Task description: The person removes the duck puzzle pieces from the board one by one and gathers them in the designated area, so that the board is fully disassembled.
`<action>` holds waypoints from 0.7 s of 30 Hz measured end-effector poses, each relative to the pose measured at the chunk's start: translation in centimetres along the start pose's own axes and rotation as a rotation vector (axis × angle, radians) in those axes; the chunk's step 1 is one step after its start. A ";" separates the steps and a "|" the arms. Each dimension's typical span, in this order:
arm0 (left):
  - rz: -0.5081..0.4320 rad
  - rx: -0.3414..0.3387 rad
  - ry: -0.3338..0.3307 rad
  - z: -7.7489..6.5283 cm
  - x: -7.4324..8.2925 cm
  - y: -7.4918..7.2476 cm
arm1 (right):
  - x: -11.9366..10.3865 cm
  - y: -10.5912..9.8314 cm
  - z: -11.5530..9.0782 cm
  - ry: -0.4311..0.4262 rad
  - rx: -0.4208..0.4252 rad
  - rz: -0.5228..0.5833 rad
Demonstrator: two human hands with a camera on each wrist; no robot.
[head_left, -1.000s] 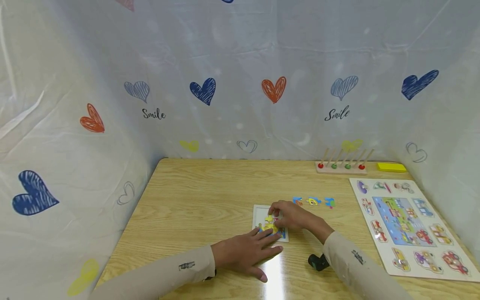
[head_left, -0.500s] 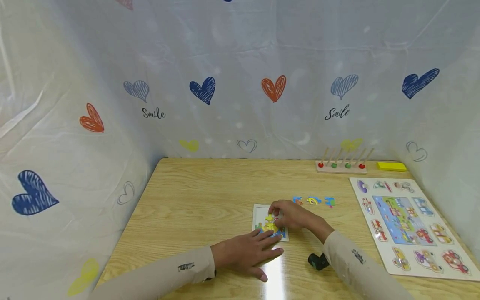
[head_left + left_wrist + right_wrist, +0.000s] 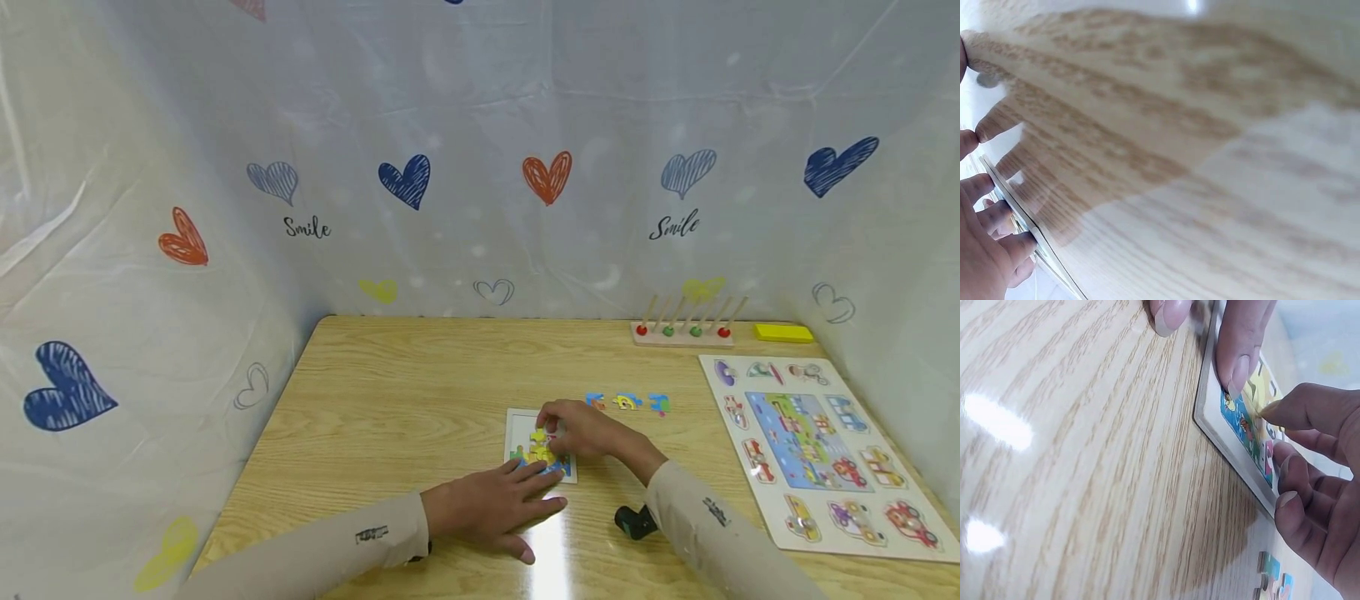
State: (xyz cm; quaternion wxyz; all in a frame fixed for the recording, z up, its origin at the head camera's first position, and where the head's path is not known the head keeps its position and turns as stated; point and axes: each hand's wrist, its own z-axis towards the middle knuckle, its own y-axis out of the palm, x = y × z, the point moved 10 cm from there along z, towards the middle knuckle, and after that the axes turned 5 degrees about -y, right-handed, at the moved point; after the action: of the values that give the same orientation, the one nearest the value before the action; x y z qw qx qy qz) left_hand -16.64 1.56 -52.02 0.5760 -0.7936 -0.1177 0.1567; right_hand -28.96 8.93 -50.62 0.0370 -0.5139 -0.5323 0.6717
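A small jigsaw puzzle in a white frame [image 3: 511, 427] lies on the wooden table, partly filled with yellow and blue pieces. My left hand [image 3: 497, 505] rests its straight, spread fingers on the near side of the puzzle; in the left wrist view these fingers [image 3: 994, 215] reach over the frame edge. From the right, my right hand [image 3: 583, 429] pinches a yellow puzzle piece within the frame, its thumb and fingers curled. Up close in the right wrist view, the thumb tip presses at the yellow pieces [image 3: 1262, 390]; the fingers partly hide the held piece.
Behind the right hand lie three loose puzzle pieces [image 3: 627, 402] in a row. A large vehicle picture board [image 3: 716, 417] covers the table's right side. At the back right stand a peg rack [image 3: 682, 335] with beads and a yellow block [image 3: 782, 334]. Heart-printed curtains [image 3: 480, 108] enclose the table.
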 end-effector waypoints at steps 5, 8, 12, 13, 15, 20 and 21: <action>-0.014 -0.008 0.002 0.1 0.0 0.2 | 0.0 0.0 0.0 -0.003 0.003 0.024; -0.017 -0.013 0.003 0.1 0.0 0.4 | -0.2 -0.1 -0.1 -0.010 0.008 0.037; -0.014 -0.009 0.004 0.1 0.0 0.4 | -0.4 -0.2 -0.2 -0.030 0.011 0.050; -0.010 -0.007 0.005 0.1 0.0 0.4 | -0.5 -0.3 -0.2 -0.033 0.012 0.053; -0.008 -0.002 0.006 0.1 0.1 0.3 | -0.6 -0.3 -0.2 -0.043 0.013 0.057; 0.000 0.007 0.008 0.1 0.1 0.3 | -0.6 -0.3 -0.3 -0.061 0.009 0.079; 0.000 0.008 0.008 0.1 0.1 0.3 | -0.7 -0.3 -0.3 -0.066 0.007 0.086</action>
State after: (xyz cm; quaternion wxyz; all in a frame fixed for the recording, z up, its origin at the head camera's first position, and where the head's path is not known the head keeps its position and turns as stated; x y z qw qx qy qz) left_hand -16.59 1.59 -52.31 0.5796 -0.7920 -0.1147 0.1542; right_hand -28.56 8.88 -49.94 -0.0076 -0.5137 -0.5084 0.6911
